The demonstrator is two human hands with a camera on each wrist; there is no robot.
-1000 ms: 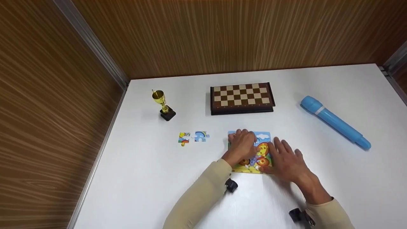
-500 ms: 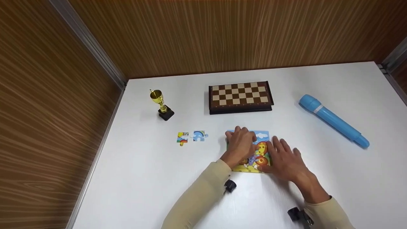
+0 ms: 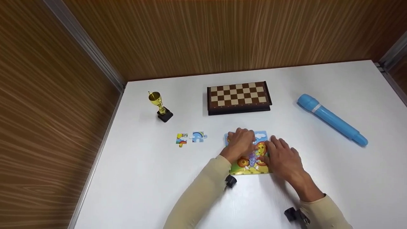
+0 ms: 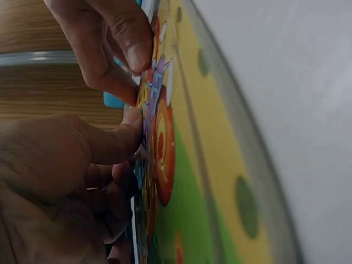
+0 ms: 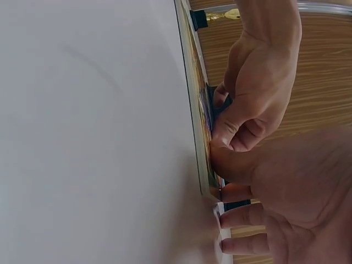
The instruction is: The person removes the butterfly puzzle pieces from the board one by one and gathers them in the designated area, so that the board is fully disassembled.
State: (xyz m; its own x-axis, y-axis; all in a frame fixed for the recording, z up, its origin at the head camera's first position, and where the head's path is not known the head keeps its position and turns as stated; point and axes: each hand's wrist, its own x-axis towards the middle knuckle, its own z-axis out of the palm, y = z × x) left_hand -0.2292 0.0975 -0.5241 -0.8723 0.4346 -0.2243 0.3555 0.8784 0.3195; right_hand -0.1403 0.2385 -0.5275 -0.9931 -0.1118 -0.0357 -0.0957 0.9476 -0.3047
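Note:
A colourful jigsaw in its tray lies flat at mid-table. My left hand sits on its upper left part with the fingers curled down. In the left wrist view the left thumb pushes against a raised puzzle piece, which the hand pinches. My right hand lies over the tray's right side with the fingers spread fairly straight, its thumb touching the picture. Two loose pieces, a yellow one and a blue rainbow one, lie to the left, apart from both hands.
A folded chessboard lies behind the jigsaw. A small gold trophy stands at the back left, and a blue torch lies at the right. Wooden walls close in the white table at the back and left.
My right hand has slid slightly left, further onto the jigsaw. My left hand stays on the same spot. The loose pieces have not moved.

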